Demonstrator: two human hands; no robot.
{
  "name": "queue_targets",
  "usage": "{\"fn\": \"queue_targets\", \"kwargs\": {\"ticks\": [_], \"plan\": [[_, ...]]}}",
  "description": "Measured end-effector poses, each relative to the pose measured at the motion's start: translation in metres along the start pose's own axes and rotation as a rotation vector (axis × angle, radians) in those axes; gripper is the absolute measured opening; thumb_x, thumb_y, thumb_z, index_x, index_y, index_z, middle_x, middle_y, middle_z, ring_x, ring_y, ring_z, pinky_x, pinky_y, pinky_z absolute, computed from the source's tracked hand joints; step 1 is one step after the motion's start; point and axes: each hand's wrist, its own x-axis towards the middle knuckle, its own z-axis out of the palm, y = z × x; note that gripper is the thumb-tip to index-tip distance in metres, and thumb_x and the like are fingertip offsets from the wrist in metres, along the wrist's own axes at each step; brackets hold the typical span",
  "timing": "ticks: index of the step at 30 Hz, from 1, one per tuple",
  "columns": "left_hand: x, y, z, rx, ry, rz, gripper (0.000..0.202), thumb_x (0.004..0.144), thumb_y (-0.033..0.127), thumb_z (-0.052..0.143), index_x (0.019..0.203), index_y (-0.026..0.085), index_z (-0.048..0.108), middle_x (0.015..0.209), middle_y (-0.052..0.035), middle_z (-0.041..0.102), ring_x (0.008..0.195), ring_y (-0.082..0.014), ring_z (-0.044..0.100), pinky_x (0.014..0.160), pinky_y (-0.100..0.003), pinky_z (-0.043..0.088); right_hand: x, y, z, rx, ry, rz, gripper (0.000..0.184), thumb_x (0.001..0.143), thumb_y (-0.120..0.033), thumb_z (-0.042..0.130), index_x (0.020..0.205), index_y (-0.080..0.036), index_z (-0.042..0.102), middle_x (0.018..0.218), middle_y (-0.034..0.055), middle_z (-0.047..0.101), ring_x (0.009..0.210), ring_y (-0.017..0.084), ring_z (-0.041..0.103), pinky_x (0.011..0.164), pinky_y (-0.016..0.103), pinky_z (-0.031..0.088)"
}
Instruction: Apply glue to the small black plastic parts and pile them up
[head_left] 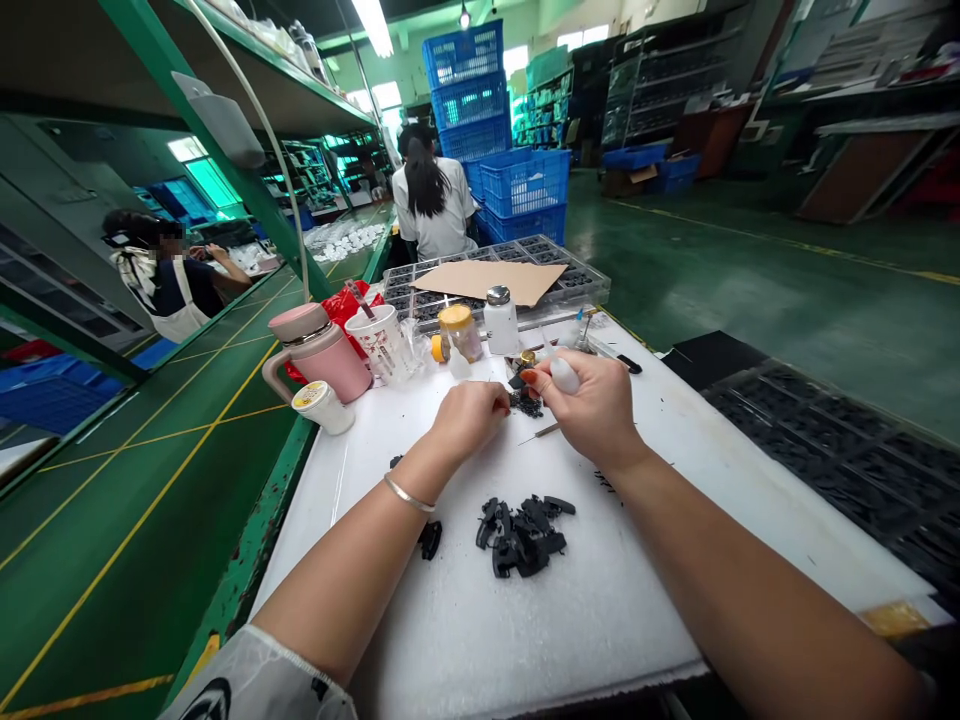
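The left hand [469,420] pinches narrow by small black plastic bits [526,403] (holding any? hidden); the right hand [592,410] grips a white plastic squeeze bottle [564,376]; a heap of matte black plastic parts [521,535] remains at six o'clock.

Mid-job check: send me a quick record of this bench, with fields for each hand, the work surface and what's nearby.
Left hand: fingers at a small heap of black bits
Right hand: holds a white squeeze bottle
Work surface: white padded sheet with loose black plastic parts
Nearby: pink tumbler, white-capped bottle
Beyond: seated person, blue crates
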Motion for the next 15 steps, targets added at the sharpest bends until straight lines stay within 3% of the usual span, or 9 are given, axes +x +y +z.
{"fn": "queue_targets", "kwargs": {"ticks": [3, 6, 8, 10, 15], "plan": [[-0.016, -0.001, -0.020, -0.236, -0.006, -0.083, 0.007, 0.075, 0.020, 0.061, 0.078, 0.017, 0.067, 0.073, -0.0047, 0.070, 0.068, -0.0175, 0.064, 0.063, -0.028, 0.048, -0.002, -0.004, 0.000, 0.037, -0.010, -0.026, 0.019, 0.081, -0.029, 0.062, 0.066, -0.017, 0.063, 0.058, -0.0003, 0.060, 0.054, 0.012, 0.050, 0.054, 0.026, 0.036], [-0.039, -0.001, -0.041, -0.785, -0.009, -0.266, 0.016, 0.070, 0.025, 0.072, 0.081, 0.014, 0.066, 0.075, -0.0047, 0.070, 0.071, -0.0153, 0.065, 0.064, -0.025, 0.051, -0.005, -0.014, 0.000, 0.073, -0.060, -0.058, 0.021, 0.081, -0.030, 0.063, 0.066, -0.016, 0.064, 0.057, -0.0005, 0.059, 0.053, 0.012, 0.051, 0.051, 0.025, 0.036], [-0.056, -0.002, -0.050, -1.011, 0.019, -0.341, 0.025, 0.067, 0.024, 0.076, 0.089, 0.014, 0.068, 0.078, -0.0037, 0.071, 0.072, -0.0124, 0.065, 0.065, -0.021, 0.051, -0.009, -0.023, -0.001, 0.102, -0.121, -0.083, 0.022, 0.082, -0.031, 0.063, 0.066, -0.016, 0.065, 0.056, -0.0003, 0.060, 0.052, 0.011, 0.052, 0.050, 0.025, 0.036], [-0.070, -0.002, -0.053, -1.154, 0.054, -0.387, 0.027, 0.066, 0.022, 0.079, 0.090, 0.014, 0.070, 0.078, -0.0030, 0.071, 0.071, -0.0101, 0.065, 0.064, -0.018, 0.051, -0.013, -0.030, -0.001, 0.126, -0.185, -0.124, 0.024, 0.082, -0.031, 0.064, 0.065, -0.015, 0.065, 0.056, -0.0001, 0.060, 0.052, 0.011, 0.052, 0.049, 0.025, 0.036], [-0.089, -0.004, -0.046, -1.449, 0.092, -0.398, 0.016, 0.064, 0.017, 0.080, 0.073, 0.012, 0.068, 0.070, -0.0025, 0.070, 0.065, -0.0093, 0.066, 0.056, -0.014, 0.051, -0.020, -0.039, 0.003, 0.158, -0.303, -0.183, 0.023, 0.083, -0.030, 0.064, 0.065, -0.015, 0.064, 0.057, -0.0006, 0.060, 0.051, 0.009, 0.051, 0.049, 0.024, 0.036]]}}
